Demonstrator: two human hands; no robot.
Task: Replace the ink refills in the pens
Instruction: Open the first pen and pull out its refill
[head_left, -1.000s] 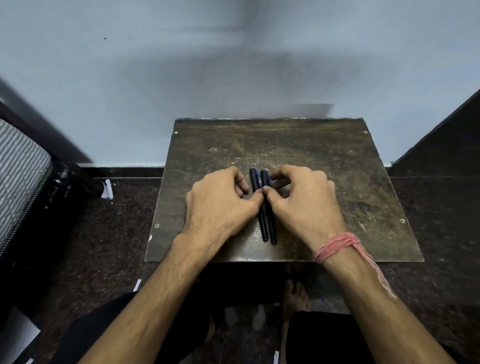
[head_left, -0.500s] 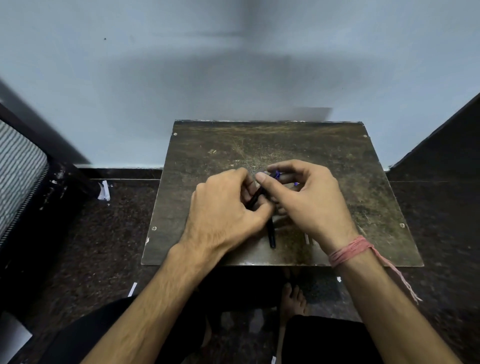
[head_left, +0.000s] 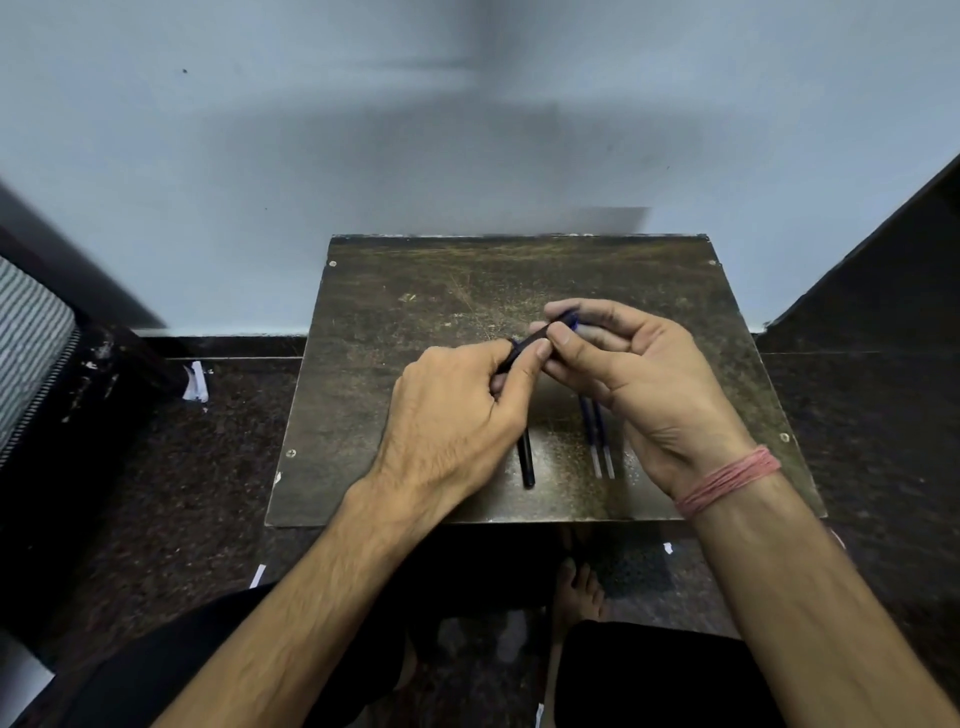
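Both hands hold one dark pen (head_left: 524, 347) above the middle of the bench (head_left: 415, 364). Its long axis runs on a slant, from lower left near the left hand (head_left: 457, 415) up to the right, where a blue end shows at the right hand (head_left: 639, 384). The left hand's thumb and fingers are curled round the lower part of the pen; the right hand pinches the upper part between thumb and forefinger. Most of the pen's body is covered by the fingers, so its joints and tip are hard to make out.

A second pen (head_left: 527, 462), black, lies flat on the bench, its long axis running away from the person toward the wall; its far part is hidden under the left hand. Just to its right, two thin refills (head_left: 600, 452) lie side by side, roughly parallel to that pen, blue along the upper stretch and pale at the near ends, their far ends hidden beneath the right hand.

A pink thread band (head_left: 727, 480) is wound round the right wrist.
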